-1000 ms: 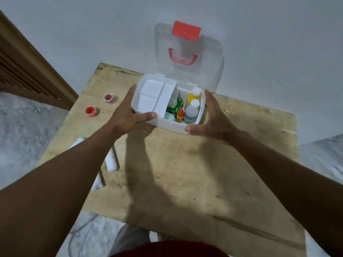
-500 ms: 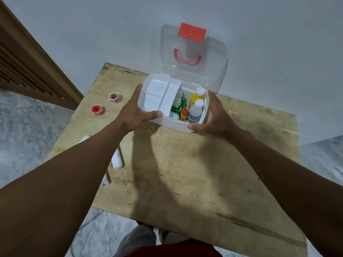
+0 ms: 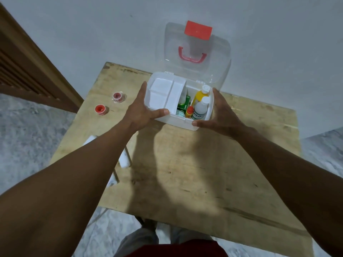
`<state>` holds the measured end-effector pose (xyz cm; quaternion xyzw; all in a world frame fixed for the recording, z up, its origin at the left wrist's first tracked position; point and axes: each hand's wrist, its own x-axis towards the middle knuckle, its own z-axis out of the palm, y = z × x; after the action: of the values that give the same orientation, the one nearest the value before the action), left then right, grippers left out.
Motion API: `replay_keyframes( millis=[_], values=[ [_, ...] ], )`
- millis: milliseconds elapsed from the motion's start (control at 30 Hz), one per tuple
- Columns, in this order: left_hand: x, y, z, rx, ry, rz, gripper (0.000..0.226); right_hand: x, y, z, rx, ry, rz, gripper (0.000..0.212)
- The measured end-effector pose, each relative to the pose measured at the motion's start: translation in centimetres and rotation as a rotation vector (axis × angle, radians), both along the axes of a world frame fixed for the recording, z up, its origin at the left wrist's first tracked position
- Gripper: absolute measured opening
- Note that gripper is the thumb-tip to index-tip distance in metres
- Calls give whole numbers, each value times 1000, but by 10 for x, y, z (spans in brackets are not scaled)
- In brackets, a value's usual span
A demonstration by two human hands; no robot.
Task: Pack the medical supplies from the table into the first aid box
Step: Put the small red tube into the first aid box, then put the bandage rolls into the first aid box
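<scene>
Nearest us on the wooden table (image 3: 185, 173), a white bandage roll (image 3: 124, 160) lies partly under our left forearm. Farther on, our left hand (image 3: 139, 112) and right hand (image 3: 220, 115) clasp the first aid box (image 3: 178, 121) at its two sides, thumbs on its front wall. Inside stand a white bottle (image 3: 201, 108), a yellow bottle (image 3: 199, 94) and a green carton (image 3: 184, 105) beside a white tray (image 3: 163, 93). Two red tape rolls (image 3: 100, 109) sit to the left. The clear lid (image 3: 213, 71) stands open against the wall.
</scene>
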<state>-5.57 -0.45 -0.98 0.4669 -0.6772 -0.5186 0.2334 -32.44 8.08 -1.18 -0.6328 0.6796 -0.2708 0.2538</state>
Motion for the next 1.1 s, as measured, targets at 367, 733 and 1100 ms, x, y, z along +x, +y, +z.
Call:
replay_keyframes(
  millis=[367,733,1100],
  values=[
    [-15,75,17,-160,-188,604,76,-3,4,-8,-16,-93,-22,113],
    [14,162,-6,-188,-621,852,41,-4,9,-8,6,-109,-5,131],
    [48,134,-16,195,-855,940,93,-13,0,-19,77,-119,8,138]
  ],
)
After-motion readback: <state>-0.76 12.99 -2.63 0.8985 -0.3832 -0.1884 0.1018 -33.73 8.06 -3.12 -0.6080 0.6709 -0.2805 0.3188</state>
